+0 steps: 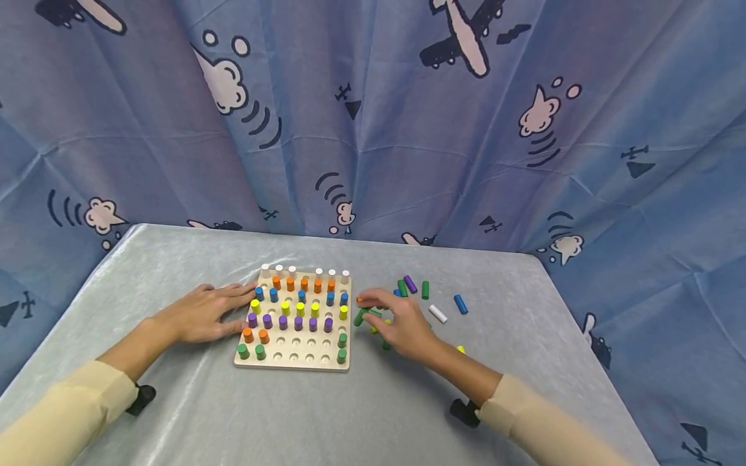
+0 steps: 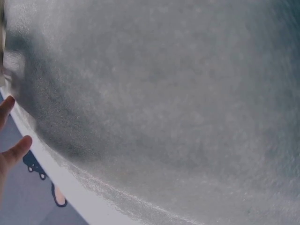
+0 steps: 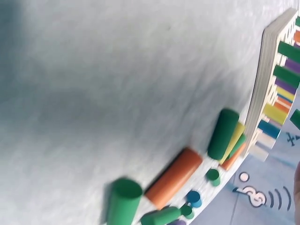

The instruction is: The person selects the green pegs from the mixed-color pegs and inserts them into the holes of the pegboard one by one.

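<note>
A wooden pegboard (image 1: 301, 350) lies on the table with rows of white, orange, blue, yellow, purple and green pegs standing in it. Bare holes show mostly in its two front rows. My left hand (image 1: 204, 314) rests at the board's left edge, fingers extended; only two of its fingertips (image 2: 21, 146) show in the left wrist view. Just right of the board, my right hand (image 1: 405, 327) pinches a green peg (image 1: 359, 317) between thumb and finger. That green peg (image 3: 295, 118) appears at the right border of the right wrist view.
Loose pegs lie right of the board, among them a white peg (image 1: 438, 314), a blue peg (image 1: 460, 304), a purple peg (image 1: 410, 284) and an orange peg (image 3: 174, 178). Some are partly hidden under my right hand. A patterned curtain (image 1: 384, 129) hangs behind the cloth-covered table (image 1: 192, 414).
</note>
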A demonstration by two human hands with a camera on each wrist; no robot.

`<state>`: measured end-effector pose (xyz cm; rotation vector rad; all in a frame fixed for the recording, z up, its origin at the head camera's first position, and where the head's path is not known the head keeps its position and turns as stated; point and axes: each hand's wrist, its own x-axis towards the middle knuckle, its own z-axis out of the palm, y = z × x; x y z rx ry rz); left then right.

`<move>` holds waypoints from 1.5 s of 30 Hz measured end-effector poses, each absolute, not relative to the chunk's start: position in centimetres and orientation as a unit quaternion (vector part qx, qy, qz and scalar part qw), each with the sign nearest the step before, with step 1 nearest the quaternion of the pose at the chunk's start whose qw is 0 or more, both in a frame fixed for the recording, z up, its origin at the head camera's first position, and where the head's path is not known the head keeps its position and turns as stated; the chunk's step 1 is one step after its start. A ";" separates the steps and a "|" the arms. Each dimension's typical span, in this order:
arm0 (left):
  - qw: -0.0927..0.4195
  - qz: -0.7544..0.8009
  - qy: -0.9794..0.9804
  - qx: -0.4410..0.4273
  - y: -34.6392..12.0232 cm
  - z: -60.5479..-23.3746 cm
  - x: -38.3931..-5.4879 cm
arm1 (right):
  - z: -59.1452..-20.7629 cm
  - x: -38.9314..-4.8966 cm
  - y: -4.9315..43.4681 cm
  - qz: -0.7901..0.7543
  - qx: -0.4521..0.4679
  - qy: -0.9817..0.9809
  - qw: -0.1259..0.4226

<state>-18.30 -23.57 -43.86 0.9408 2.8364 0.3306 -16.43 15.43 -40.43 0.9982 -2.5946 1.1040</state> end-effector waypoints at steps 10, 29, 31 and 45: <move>0.074 0.108 0.942 0.308 -23.6 -43.9 -18.3 | -40.7 -15.8 13.3 0.369 0.360 -0.854 0.069; 0.071 0.109 0.941 0.311 -23.6 -43.8 -18.3 | -41.8 -15.3 11.1 0.376 0.374 -0.848 -0.008; 0.070 0.110 0.941 0.312 -23.6 -43.8 -18.3 | -42.0 -15.3 11.0 0.373 0.371 -0.850 -0.013; 0.069 0.110 0.941 0.313 -23.6 -43.8 -18.3 | -42.7 -15.4 10.8 0.361 0.369 -0.856 -0.031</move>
